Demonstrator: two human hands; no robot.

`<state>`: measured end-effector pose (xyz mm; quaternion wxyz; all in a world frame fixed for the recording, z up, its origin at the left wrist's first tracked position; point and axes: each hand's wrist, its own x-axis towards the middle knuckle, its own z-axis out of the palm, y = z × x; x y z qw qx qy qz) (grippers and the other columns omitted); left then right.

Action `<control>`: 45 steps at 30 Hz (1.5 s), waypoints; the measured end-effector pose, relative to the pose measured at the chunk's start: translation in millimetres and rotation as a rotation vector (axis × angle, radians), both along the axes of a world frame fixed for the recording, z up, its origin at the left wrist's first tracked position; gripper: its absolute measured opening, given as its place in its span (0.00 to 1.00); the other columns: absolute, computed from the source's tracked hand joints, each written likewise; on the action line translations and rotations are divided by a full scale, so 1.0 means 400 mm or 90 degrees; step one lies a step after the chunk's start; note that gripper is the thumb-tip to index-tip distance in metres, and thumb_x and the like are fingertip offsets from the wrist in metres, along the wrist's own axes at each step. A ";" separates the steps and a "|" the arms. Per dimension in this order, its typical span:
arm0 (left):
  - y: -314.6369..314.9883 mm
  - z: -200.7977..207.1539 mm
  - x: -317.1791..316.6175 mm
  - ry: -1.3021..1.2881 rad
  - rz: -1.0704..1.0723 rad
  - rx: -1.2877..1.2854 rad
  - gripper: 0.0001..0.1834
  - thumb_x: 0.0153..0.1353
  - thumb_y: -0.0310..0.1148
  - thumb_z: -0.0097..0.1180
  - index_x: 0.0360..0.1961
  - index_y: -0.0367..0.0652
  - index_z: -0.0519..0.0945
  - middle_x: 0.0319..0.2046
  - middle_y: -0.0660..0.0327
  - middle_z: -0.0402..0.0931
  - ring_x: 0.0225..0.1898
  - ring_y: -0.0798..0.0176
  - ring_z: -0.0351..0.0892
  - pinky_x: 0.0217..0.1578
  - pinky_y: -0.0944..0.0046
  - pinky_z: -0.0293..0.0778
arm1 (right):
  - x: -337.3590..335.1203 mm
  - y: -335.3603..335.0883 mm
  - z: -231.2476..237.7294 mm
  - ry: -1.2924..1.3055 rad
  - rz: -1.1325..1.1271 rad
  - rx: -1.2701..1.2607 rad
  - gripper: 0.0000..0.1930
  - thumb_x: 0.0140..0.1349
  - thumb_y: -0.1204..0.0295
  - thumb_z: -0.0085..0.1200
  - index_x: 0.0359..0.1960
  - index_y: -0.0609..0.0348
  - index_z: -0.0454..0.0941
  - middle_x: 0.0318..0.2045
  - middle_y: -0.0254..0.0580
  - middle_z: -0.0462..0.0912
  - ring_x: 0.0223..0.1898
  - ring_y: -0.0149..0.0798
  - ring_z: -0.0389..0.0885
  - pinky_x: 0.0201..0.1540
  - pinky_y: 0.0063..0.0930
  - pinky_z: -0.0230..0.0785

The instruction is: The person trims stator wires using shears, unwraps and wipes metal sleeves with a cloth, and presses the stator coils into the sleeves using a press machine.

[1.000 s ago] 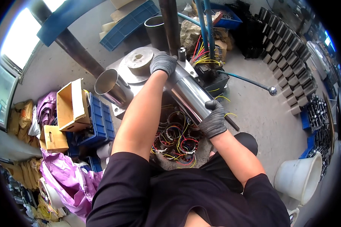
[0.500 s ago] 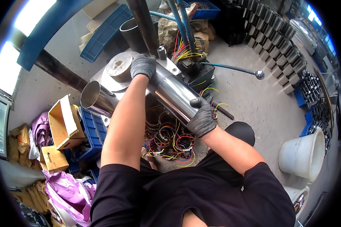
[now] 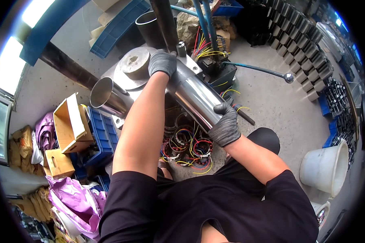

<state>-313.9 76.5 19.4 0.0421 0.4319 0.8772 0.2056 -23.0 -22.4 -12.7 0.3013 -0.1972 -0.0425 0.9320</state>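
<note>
A shiny metal cylinder [image 3: 196,97] lies slantwise in front of me, its far end at the press table. My left hand [image 3: 162,63], in a grey glove, is closed around the far end, beside a round metal block [image 3: 134,63] on a disc. At the near end my right hand [image 3: 225,126], gloved alike, grips the cylinder with the thumb on top. Below the cylinder, several wire-wound stator rings [image 3: 184,141] with red, yellow and blue leads rest low between my legs. Part of the cylinder's far end is hidden by my left hand.
An open tube [image 3: 103,92] stands left of the block, a dark pipe [image 3: 150,30] behind it. To the right, a lever with a ball end [image 3: 288,77] sticks out. Stacked metal sleeves [image 3: 300,44], a white bucket [image 3: 324,168] and a blue crate [image 3: 103,135] stand around.
The whole scene has shifted slightly right in the picture. Both hands keep their hold on the cylinder, with no clear movement of it against the table.
</note>
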 end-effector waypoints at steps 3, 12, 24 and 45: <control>0.015 0.045 0.060 -0.064 0.007 -0.018 0.28 0.65 0.51 0.57 0.49 0.35 0.85 0.50 0.37 0.81 0.55 0.39 0.81 0.57 0.47 0.75 | 0.015 0.011 0.004 -0.023 -0.034 -0.012 0.39 0.47 0.69 0.51 0.66 0.70 0.64 0.59 0.65 0.75 0.59 0.62 0.77 0.70 0.52 0.68; 0.001 0.055 0.074 -0.077 0.005 0.008 0.26 0.67 0.50 0.56 0.48 0.35 0.85 0.48 0.37 0.82 0.54 0.39 0.82 0.56 0.47 0.76 | 0.030 -0.014 0.024 -0.055 -0.051 -0.009 0.38 0.46 0.70 0.51 0.64 0.70 0.67 0.58 0.62 0.77 0.58 0.61 0.78 0.68 0.51 0.69; 0.017 0.046 0.114 0.026 -0.115 0.010 0.24 0.67 0.51 0.52 0.50 0.45 0.86 0.49 0.45 0.84 0.53 0.42 0.82 0.55 0.48 0.74 | 0.073 0.005 0.030 -0.032 -0.064 0.017 0.35 0.51 0.64 0.52 0.63 0.66 0.69 0.54 0.55 0.78 0.54 0.51 0.81 0.62 0.45 0.74; 0.087 0.046 0.000 0.177 -0.088 -0.178 0.32 0.68 0.61 0.45 0.57 0.49 0.84 0.57 0.42 0.79 0.60 0.43 0.78 0.58 0.49 0.73 | -0.083 0.033 -0.059 -0.104 -0.187 0.235 0.10 0.58 0.69 0.52 0.34 0.61 0.83 0.36 0.40 0.85 0.38 0.33 0.81 0.46 0.30 0.74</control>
